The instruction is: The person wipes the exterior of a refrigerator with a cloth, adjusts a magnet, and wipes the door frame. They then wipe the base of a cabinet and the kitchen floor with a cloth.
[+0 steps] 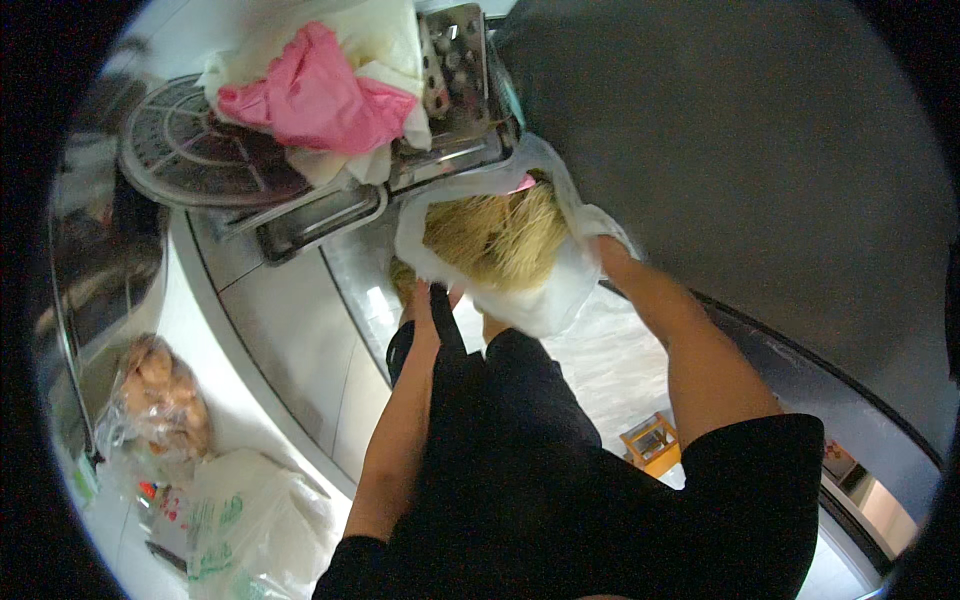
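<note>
In front of my legs hangs a white plastic bag (536,307), its mouth spread wide. Inside it lies a mass of straw-coloured fibres (499,236), like broom bristles, with a small pink piece (527,182) at the far side. My right hand (616,255) grips the bag's right side, and folds of plastic cover some of its fingers. At the near left rim is my left hand (426,296), slightly blurred, with its fingers against the bag and partly hidden. A black strip (444,319) runs beside those fingers.
At upper left, a pink cloth (322,94) lies over white material on a dark round plate (187,142), beside a perforated metal holder (457,67). A bag of brown round items (161,390) and a green-printed plastic bag (255,525) rest on the left. A dark grey panel (735,150) fills the right.
</note>
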The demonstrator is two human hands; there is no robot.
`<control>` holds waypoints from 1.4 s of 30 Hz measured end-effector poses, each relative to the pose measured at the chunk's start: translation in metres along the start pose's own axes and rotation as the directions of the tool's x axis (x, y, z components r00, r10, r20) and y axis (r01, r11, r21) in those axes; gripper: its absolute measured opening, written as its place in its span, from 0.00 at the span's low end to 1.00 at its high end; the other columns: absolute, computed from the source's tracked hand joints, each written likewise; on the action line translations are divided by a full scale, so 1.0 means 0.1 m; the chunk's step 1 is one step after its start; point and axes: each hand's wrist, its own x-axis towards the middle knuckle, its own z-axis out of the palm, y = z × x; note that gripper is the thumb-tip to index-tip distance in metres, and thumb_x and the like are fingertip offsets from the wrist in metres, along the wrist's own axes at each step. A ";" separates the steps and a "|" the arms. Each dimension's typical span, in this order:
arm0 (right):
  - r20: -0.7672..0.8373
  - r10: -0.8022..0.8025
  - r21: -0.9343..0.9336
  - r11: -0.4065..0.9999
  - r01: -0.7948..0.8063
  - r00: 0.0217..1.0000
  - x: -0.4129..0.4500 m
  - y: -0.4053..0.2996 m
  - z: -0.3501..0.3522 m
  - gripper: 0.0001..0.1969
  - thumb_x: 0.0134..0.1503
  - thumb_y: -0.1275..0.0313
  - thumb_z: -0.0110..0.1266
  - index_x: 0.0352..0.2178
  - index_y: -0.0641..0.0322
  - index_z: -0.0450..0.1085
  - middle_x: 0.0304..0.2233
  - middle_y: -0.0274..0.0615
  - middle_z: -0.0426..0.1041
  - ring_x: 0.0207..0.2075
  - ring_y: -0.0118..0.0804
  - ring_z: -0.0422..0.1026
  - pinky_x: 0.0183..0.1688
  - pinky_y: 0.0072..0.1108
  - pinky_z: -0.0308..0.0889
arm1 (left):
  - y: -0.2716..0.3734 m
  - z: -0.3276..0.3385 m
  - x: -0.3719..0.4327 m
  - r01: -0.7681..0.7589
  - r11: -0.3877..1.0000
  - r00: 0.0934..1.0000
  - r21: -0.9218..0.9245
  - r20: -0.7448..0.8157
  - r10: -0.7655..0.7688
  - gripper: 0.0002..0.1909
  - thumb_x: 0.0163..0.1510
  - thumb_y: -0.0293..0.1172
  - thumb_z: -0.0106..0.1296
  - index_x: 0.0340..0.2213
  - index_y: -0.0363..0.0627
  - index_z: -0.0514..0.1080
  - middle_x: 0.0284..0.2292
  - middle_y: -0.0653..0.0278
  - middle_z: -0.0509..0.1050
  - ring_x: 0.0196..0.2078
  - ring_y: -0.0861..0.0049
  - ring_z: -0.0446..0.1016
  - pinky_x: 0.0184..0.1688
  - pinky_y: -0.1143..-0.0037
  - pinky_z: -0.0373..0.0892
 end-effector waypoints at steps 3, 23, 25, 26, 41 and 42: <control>-0.091 -0.009 0.010 1.000 0.010 0.996 -0.13 0.17 0.28 0.21 0.54 0.68 0.42 0.50 0.61 0.60 0.39 0.50 0.71 0.42 0.44 0.71 0.43 0.32 0.66 | 0.18 0.84 -0.16 -0.101 0.848 0.971 0.520 -0.135 0.198 0.39 0.53 0.51 0.49 0.55 0.35 0.50 0.53 0.49 0.57 0.55 0.62 0.59 0.57 0.66 0.57; -0.088 -0.097 -0.050 0.994 0.093 0.991 -0.59 -0.90 -0.44 0.13 0.49 0.62 0.53 0.31 0.60 0.72 0.30 0.53 0.74 0.33 0.49 0.74 0.36 0.35 0.69 | 0.43 0.03 -0.65 -0.479 0.821 0.778 0.310 -0.284 0.560 0.08 0.48 0.25 0.43 0.17 0.46 0.62 0.13 0.65 0.60 0.13 0.74 0.60 0.14 0.76 0.56; -0.109 -0.129 -0.006 0.992 0.129 0.986 -0.77 -1.08 -0.49 0.14 0.49 0.60 0.53 0.32 0.60 0.72 0.31 0.53 0.74 0.33 0.50 0.73 0.36 0.35 0.69 | 0.52 -0.15 -0.82 -0.475 0.814 0.767 0.333 -0.297 0.569 0.10 0.49 0.25 0.43 0.16 0.48 0.61 0.13 0.66 0.60 0.13 0.75 0.60 0.14 0.76 0.56; -0.120 -0.150 0.037 0.987 0.156 0.981 -0.84 -1.15 -0.50 0.15 0.50 0.59 0.53 0.33 0.60 0.72 0.31 0.52 0.74 0.34 0.51 0.73 0.36 0.36 0.69 | 0.56 -0.28 -0.87 -0.513 0.834 0.764 0.206 -0.333 0.552 0.10 0.49 0.25 0.42 0.16 0.48 0.60 0.14 0.66 0.60 0.13 0.76 0.59 0.14 0.76 0.56; -0.271 -0.267 0.151 0.937 0.315 0.925 -0.17 -2.94 -1.02 0.17 0.52 0.58 0.51 0.35 0.62 0.67 0.26 0.56 0.73 0.31 0.55 0.73 0.33 0.40 0.68 | 0.66 -1.66 -1.67 -0.741 0.666 0.611 -0.084 -0.496 0.617 0.05 0.46 0.21 0.43 0.23 0.48 0.62 0.20 0.67 0.63 0.20 0.75 0.63 0.21 0.74 0.61; -0.297 -0.298 0.175 0.917 0.358 0.907 -0.09 -3.06 -1.03 0.18 0.53 0.58 0.50 0.36 0.63 0.67 0.26 0.56 0.73 0.31 0.55 0.73 0.33 0.39 0.68 | 0.60 -1.63 -1.69 -0.795 0.590 0.566 -0.138 -0.517 0.641 0.05 0.45 0.20 0.45 0.25 0.45 0.63 0.23 0.65 0.65 0.25 0.74 0.66 0.26 0.74 0.63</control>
